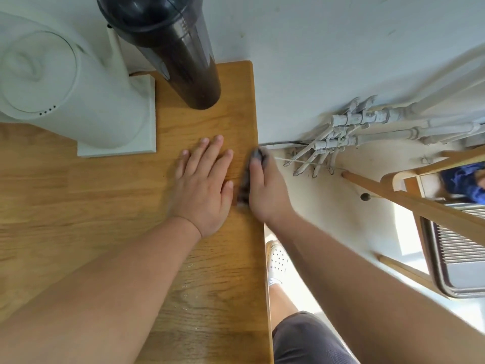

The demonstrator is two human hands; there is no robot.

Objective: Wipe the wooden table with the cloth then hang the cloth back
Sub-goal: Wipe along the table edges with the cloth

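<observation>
Dark grey cloth (244,187), blurred, lies under the right hand (265,193) at the right-hand edge of the honey-coloured wooden table (78,206). It shows as a dark strip along the thumb side of the hand and as a bunch at the fingertips. The right hand grasps the cloth, its fingers curled down over the table's edge.

Just beside the cloth lies the left hand (203,185), released and flat, palm down on the wood with fingers straight and slightly spread. Beyond its fingertips stands a tall dark smoky cylindrical vessel (178,56). Further to its left is a white rounded appliance on a square white base (78,82). Behind the left wrist, small water droplets (187,285) dot the tabletop.

Past the right hand's fingertips, off the table, white-painted pipes with valves (367,122) run along the wall. To its right stands a light wooden chair frame (420,203). Below the right forearm, on the floor, shows a white perforated shoe (277,258).
</observation>
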